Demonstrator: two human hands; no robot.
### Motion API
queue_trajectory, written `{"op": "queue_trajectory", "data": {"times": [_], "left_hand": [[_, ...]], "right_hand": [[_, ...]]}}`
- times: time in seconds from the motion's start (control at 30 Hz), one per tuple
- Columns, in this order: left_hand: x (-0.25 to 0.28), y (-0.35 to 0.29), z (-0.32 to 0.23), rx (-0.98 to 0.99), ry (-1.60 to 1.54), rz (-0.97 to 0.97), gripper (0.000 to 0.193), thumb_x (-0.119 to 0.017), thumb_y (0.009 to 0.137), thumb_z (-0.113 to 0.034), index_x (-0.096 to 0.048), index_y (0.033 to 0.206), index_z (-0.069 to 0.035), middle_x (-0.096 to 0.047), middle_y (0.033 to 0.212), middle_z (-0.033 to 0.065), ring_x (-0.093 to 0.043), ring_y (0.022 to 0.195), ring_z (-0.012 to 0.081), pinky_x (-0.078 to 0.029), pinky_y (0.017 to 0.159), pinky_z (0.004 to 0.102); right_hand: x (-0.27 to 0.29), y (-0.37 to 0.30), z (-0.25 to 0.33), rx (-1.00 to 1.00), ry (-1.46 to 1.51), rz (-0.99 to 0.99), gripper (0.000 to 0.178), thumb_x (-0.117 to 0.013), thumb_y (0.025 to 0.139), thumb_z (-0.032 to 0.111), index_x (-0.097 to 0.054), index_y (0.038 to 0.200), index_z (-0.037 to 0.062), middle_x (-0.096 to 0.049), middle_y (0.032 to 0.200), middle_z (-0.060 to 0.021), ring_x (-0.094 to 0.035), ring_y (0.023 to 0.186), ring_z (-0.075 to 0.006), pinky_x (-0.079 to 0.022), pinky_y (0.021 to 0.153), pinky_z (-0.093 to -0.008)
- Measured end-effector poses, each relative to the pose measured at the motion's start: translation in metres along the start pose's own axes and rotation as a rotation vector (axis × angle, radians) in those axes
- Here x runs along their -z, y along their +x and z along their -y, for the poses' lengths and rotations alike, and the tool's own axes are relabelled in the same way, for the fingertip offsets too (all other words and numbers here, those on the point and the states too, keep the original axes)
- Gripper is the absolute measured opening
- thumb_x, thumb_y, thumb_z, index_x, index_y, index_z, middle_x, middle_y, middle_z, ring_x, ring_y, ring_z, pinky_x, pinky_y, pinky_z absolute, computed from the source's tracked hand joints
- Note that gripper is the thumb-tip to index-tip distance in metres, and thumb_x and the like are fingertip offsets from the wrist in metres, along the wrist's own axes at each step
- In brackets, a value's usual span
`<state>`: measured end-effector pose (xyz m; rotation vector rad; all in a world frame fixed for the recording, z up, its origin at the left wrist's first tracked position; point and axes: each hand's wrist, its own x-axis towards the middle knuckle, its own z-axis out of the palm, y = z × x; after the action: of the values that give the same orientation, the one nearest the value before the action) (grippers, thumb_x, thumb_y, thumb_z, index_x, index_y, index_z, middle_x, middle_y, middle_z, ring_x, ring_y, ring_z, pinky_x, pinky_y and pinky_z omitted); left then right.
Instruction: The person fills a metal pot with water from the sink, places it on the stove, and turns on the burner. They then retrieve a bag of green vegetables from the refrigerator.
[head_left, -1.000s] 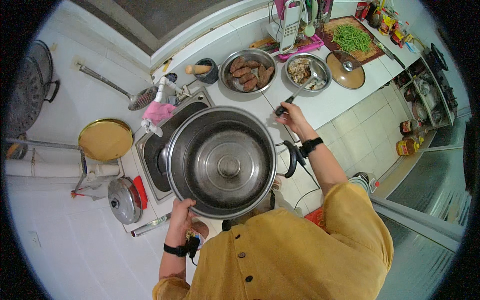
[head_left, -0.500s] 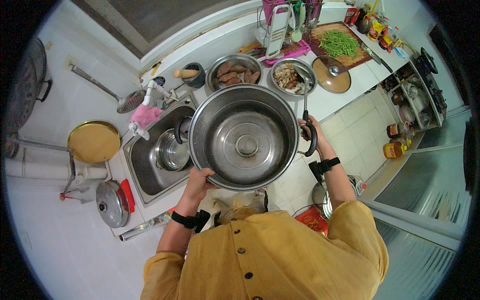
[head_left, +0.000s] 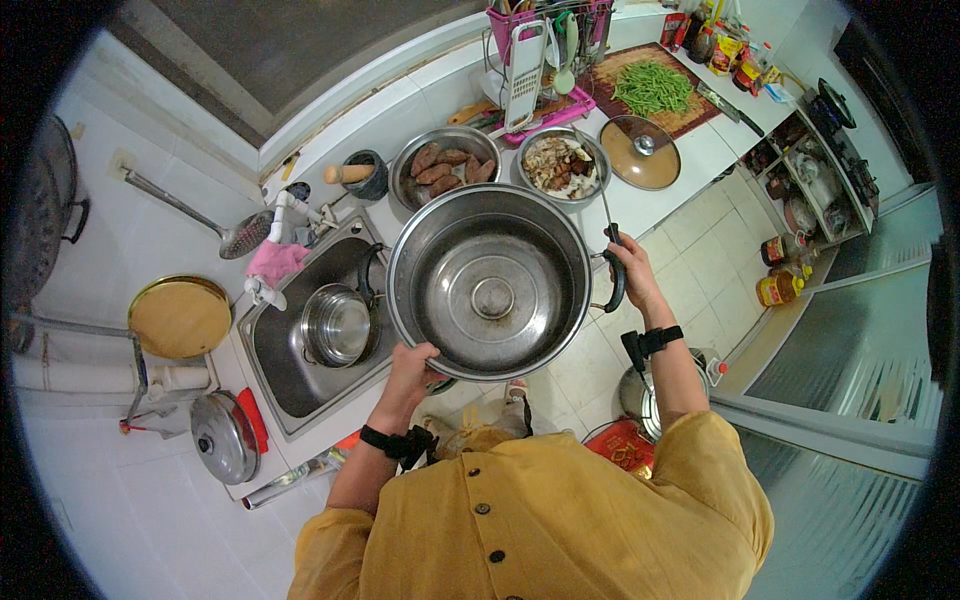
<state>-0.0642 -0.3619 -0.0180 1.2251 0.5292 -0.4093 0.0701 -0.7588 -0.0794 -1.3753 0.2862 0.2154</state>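
Over the counter's front edge I hold a large, deep steel pot (head_left: 492, 297), its wet-looking inside facing up. My left hand (head_left: 413, 370) is closed on the rim at its near left side. On the right, my right hand (head_left: 630, 265) grips the pot by its black side handle (head_left: 616, 281); the fingers are partly hidden. The far black handle (head_left: 367, 272) reaches over the sink (head_left: 278, 385). Just beyond the right hand is a dark handle running to the steel bowl of chopped food (head_left: 562, 165).
In the sink sits a smaller steel pot (head_left: 336, 324). Behind the big pot are a bowl of sweet potatoes (head_left: 446, 170), a mortar (head_left: 371, 178) and a glass lid (head_left: 640, 153). Green beans (head_left: 652, 88) and a knife (head_left: 730, 108) lie farther right. A steel lid (head_left: 223, 437) stands left.
My view has shifted, so the counter things sit further left in the picture. The big pot stays in both hands, now a little lower relative to the bowls behind it.
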Motion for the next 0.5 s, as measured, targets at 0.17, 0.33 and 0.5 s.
{"op": "queue_trajectory", "data": {"times": [0.17, 0.33, 0.5], "left_hand": [[0.001, 0.009, 0.007, 0.017, -0.006, -0.022, 0.037, -0.052, 0.08, -0.004, -0.05, 0.116, 0.0, -0.063, 0.097, 0.0095, -0.067, 0.081, 0.0227, -0.06, 0.066, 0.041], [-0.006, 0.011, 0.009, 0.03, -0.037, -0.083, 0.032, -0.052, 0.08, -0.004, -0.049, 0.112, 0.001, -0.062, 0.092, 0.0099, -0.066, 0.077, 0.0242, -0.06, 0.065, 0.0417], [-0.007, 0.006, 0.008, -0.015, -0.038, -0.045, 0.029, -0.053, 0.08, -0.004, -0.05, 0.108, 0.002, -0.061, 0.091, 0.0106, -0.066, 0.074, 0.0236, -0.06, 0.064, 0.043]], "right_hand": [[0.01, 0.009, -0.001, -0.055, 0.001, 0.028, 0.042, -0.062, 0.088, 0.023, -0.055, 0.127, 0.0062, -0.059, 0.088, 0.0027, -0.052, 0.07, -0.0037, -0.042, 0.058, -0.0204], [0.012, 0.02, -0.005, -0.025, 0.002, 0.009, 0.04, -0.062, 0.089, 0.021, -0.058, 0.125, 0.0048, -0.058, 0.092, 0.0031, -0.053, 0.082, -0.007, -0.044, 0.073, -0.0206], [0.002, 0.017, 0.004, 0.07, -0.102, -0.011, 0.045, -0.063, 0.088, 0.02, -0.055, 0.129, 0.0041, -0.058, 0.092, 0.0033, -0.051, 0.079, -0.0072, -0.042, 0.067, -0.0219]]}}
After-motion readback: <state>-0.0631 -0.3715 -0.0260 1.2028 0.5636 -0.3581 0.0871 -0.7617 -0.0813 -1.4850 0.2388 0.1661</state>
